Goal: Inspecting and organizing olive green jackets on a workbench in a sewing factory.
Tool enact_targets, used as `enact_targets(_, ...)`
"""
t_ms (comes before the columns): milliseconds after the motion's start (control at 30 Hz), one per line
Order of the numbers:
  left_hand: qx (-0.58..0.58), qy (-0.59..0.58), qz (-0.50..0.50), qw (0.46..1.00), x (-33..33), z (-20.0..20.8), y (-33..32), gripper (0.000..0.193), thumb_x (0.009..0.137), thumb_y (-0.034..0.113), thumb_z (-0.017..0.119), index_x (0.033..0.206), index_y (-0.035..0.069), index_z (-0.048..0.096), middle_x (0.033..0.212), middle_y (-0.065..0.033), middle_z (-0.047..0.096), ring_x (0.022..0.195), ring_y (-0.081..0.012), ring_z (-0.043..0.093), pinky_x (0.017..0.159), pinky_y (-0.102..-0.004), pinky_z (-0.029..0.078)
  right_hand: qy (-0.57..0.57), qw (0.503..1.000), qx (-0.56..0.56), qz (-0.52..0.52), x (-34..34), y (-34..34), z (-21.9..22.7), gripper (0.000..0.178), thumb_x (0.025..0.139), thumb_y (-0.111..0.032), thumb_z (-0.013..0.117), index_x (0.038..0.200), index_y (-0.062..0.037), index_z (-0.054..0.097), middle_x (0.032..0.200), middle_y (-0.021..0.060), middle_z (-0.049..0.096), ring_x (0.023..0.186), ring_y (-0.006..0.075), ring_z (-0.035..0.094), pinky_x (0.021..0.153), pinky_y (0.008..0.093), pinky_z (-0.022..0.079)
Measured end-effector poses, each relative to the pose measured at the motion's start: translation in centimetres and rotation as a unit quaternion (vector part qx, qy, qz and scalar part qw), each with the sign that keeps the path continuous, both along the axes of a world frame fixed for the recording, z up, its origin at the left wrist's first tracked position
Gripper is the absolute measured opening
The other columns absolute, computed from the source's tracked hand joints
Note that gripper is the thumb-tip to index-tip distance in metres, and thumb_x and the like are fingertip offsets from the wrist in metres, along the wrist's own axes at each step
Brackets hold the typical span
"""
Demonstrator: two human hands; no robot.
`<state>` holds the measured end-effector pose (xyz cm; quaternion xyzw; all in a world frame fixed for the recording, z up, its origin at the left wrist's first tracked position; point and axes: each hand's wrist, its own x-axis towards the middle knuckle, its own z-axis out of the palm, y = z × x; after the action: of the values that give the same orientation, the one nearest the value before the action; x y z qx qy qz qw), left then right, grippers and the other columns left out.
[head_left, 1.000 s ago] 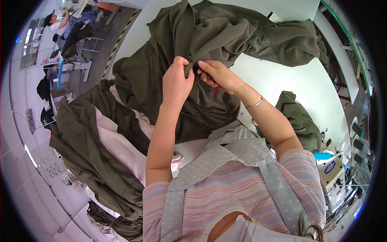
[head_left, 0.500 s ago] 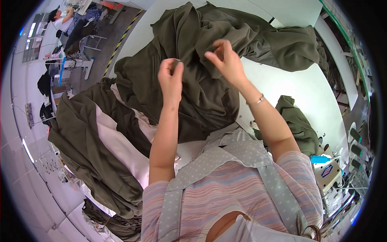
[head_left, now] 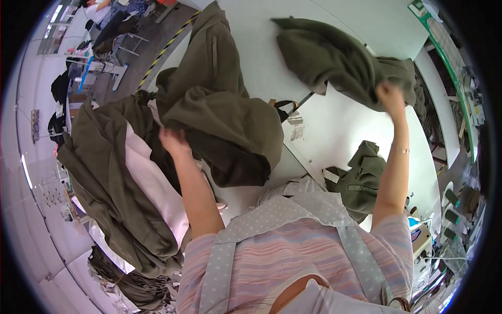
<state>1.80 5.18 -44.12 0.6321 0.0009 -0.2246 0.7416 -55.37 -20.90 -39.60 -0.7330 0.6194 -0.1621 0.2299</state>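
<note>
At the right, my right hand is closed on the near edge of an olive garment piece, which stretches away from it toward the far middle. Both hand and cloth are smeared by motion. My left hand is over at the left, against the edge of a large bunched olive garment. Blur hides how its fingers are set. Beside that hand, more olive cloth drapes over the table's left side, with a pale pink panel showing among its folds.
The white table shows a seam and a worn patch. A dark strap lies near the seam. A smaller olive piece rests by my right forearm. Thread cones and a sewing machine stand at right; a person is far left.
My hands have spread apart, left hand leftward and nearer, right hand far to the right. The single olive heap has parted into two, baring the white table and strap between.
</note>
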Motion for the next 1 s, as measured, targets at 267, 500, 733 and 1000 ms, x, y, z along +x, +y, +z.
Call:
enact_targets(267, 0.339, -0.372, -0.262, 0.823, -19.3, -2.4, 2.5, 0.077, 0.077, 0.016, 0.065, 0.137, -0.006, 0.023, 0.135, -0.0268, 0.037, 0.122, -0.0355, 0.042, 0.103, -0.0412, 0.032, 0.172, 0.897, 0.388, 0.124, 5.6, 7.8, 0.0, 0.017, 0.076, -0.015, 0.063, 0.077, 0.0024, 0.065, 0.065, 0.0122, 0.064, 0.055, 0.0197, 0.062, 0.054, 0.0343, 0.048)
enact_targets(500, 0.113, -0.094, -0.256, 0.955, -20.8, -1.5, 2.2, 0.079, 0.079, -0.004, 0.056, 0.144, 0.004, 0.012, 0.122, -0.0180, 0.045, 0.111, -0.0248, 0.050, 0.095, -0.0301, 0.040, -0.028, 0.962, -0.016, 0.271, 17.6, 5.0, 2.7, 0.029, 0.080, -0.017, 0.067, 0.104, -0.0022, 0.063, 0.079, 0.0103, 0.068, 0.069, 0.0204, 0.065, 0.061, 0.0301, 0.048)
enact_targets(733, -0.085, -0.091, -0.343, 0.931, -19.8, 4.9, 5.3, 0.077, 0.081, -0.012, 0.046, 0.146, 0.009, 0.009, 0.126, -0.0135, 0.043, 0.107, -0.0198, 0.052, 0.092, -0.0277, 0.040, -0.155, 0.872, 0.124, 0.447, 26.6, 16.0, 1.6, 0.023, 0.077, -0.011, 0.068, 0.097, -0.0022, 0.061, 0.072, 0.0095, 0.065, 0.064, 0.0190, 0.061, 0.059, 0.0306, 0.047)
enact_targets(1000, 0.333, -0.525, -0.365, 0.693, -18.6, -0.5, 12.5, 0.077, 0.079, 0.012, 0.064, 0.144, 0.011, 0.023, 0.119, -0.0148, 0.052, 0.104, -0.0290, 0.053, 0.096, -0.0398, 0.039, -0.331, 0.894, 0.102, 0.285, 24.4, 12.8, 4.7, 0.019, 0.075, 0.004, 0.060, 0.092, -0.0017, 0.057, 0.065, 0.0026, 0.054, 0.054, 0.0092, 0.048, 0.053, 0.0233, 0.040)
